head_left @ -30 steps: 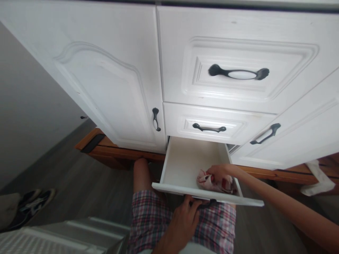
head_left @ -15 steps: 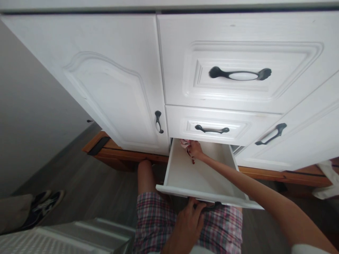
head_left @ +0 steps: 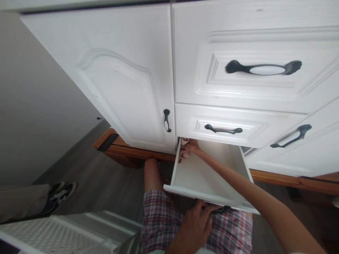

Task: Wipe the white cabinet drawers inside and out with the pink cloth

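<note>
The lowest drawer (head_left: 212,178) of the white cabinet is pulled out, its pale inside bare around my right arm. Deep in its back left corner, my right hand (head_left: 194,146) is closed on a crumpled pink cloth (head_left: 184,152) with red bits along its edge. The cloth rests against the left wall of the drawer, and my fingers are partly hidden by it. At the drawer's front, my left hand (head_left: 197,220) has its fingers hooked over the black drawer handle (head_left: 224,210).
Above are two closed drawers with black handles (head_left: 224,129). A closed cabinet door (head_left: 122,91) stands to the left, another to the right. A wooden base (head_left: 124,150) runs underneath. At lower left are a white lattice panel (head_left: 76,233) and another person's shoe (head_left: 62,195).
My right hand has moved the cloth leftward, from the drawer floor to its left wall. My left hand stays at the handle. The view has shifted a little left.
</note>
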A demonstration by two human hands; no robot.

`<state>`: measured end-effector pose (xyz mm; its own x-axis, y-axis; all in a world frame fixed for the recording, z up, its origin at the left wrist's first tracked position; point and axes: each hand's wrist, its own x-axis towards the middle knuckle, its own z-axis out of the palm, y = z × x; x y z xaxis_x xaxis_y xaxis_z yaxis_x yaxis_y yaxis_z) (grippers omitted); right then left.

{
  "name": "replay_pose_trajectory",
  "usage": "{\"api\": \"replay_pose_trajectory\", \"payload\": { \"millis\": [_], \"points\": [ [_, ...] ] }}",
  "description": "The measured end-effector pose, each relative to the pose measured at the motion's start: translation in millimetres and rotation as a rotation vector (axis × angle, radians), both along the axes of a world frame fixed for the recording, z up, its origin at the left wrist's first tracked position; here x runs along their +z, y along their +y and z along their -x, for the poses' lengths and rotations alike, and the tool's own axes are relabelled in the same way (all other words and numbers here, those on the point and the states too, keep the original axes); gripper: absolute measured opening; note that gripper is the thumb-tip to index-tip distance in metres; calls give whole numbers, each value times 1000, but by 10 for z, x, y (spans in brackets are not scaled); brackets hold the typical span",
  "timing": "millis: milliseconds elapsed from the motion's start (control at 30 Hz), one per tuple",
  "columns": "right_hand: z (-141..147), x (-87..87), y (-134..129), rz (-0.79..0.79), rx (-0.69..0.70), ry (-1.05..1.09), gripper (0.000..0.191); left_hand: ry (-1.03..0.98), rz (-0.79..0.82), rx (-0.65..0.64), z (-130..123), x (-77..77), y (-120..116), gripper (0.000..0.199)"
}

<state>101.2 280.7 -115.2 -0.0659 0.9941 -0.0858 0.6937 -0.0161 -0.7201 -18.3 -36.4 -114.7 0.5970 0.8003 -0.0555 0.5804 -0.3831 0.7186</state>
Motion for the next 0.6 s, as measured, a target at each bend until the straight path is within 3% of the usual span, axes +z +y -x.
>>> {"api": "replay_pose_trajectory", "payload": {
  "millis": [167, 400, 500, 600],
  "points": [
    [-114, 4, -363, 173, 82, 69, 38, -19, -25, -10, 2, -7, -3, 50],
    [-57, -33, -1012, 387, 445, 228, 39, -32, -51, 77, -105, -95, -71, 42],
    [-57, -19, -1126, 471, 612, 217, 35, -53, -54, 73, -97, -91, -68, 43],
    [-61, 31, -1132, 421, 710, 55, 29, -59, -48, 63, -69, -67, -55, 45]
  ]
}}
